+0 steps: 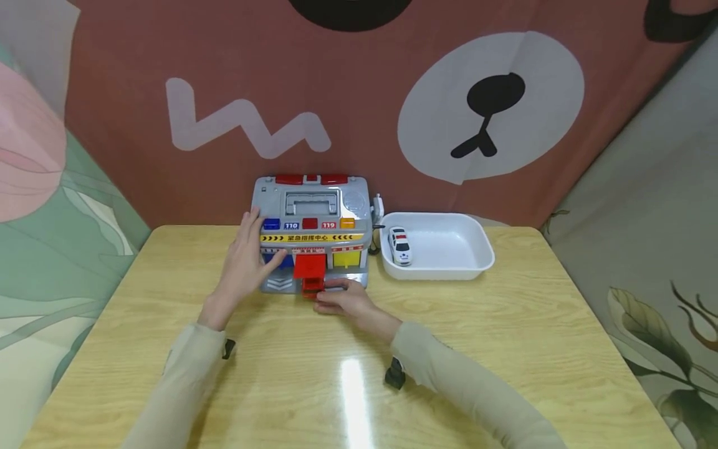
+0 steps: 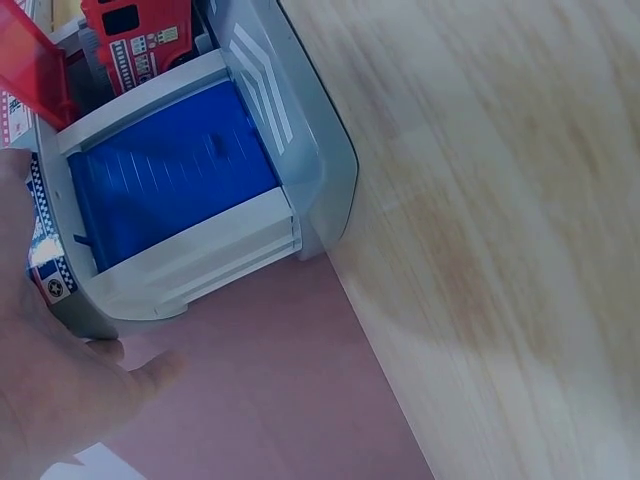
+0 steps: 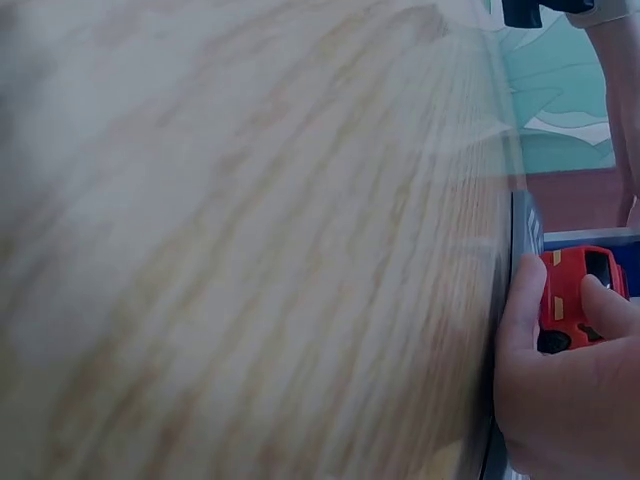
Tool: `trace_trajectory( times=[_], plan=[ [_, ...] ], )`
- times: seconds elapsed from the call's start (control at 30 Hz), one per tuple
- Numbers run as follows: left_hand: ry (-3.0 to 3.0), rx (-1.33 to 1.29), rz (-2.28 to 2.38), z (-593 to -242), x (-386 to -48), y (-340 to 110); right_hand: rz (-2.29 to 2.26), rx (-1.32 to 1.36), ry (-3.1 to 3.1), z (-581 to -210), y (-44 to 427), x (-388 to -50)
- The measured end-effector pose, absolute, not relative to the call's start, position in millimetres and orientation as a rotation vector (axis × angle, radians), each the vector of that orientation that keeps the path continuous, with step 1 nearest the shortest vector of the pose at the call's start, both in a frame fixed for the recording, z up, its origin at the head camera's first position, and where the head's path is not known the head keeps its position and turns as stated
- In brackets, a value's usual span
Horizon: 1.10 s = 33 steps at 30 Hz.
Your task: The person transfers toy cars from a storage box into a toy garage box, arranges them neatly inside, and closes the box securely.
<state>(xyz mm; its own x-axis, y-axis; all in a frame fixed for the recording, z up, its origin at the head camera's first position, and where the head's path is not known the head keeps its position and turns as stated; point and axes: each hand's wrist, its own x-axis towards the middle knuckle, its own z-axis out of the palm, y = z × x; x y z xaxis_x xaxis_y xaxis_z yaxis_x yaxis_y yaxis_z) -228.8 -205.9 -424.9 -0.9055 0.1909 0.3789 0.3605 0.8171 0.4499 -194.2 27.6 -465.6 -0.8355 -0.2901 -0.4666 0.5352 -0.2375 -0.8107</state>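
Observation:
A grey toy emergency station (image 1: 269, 202) stands at the table's back, with its red door (image 1: 310, 266) raised in the middle bay. Beside it the blue door (image 2: 175, 170) and the yellow door (image 1: 346, 259) are down. My left hand (image 1: 242, 268) rests against the station's left side, fingers extended toward the top and thumb across the front. With thumb and fingers, my right hand (image 1: 354, 304) pinches a red toy fire truck (image 3: 570, 290) at the middle bay, under the raised door. Part of the truck (image 2: 145, 45) shows beside the blue bay in the left wrist view.
Right of the station is a white plastic tray (image 1: 449, 273) with a white toy police car (image 1: 400, 246) at its left end. A small grey attachment (image 1: 378, 206) sticks out from the station's right side. A patterned cloth (image 1: 359, 125) hangs behind the wooden table (image 1: 477, 349).

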Motion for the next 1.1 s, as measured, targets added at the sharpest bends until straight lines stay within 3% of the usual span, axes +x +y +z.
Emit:
trace_trajectory(
  times=[0.73,1.1],
  plan=[
    [-2.699,-0.432,-0.708,-424.0,-224.6,-205.5,-2.09,0.36,1.502,-466.6,27.3,-197.3],
    [-2.692,-0.42,-0.7,-425.2,-224.2,-207.2,-2.073,0.154,1.386,-465.4,34.2,-194.4]
  ],
)
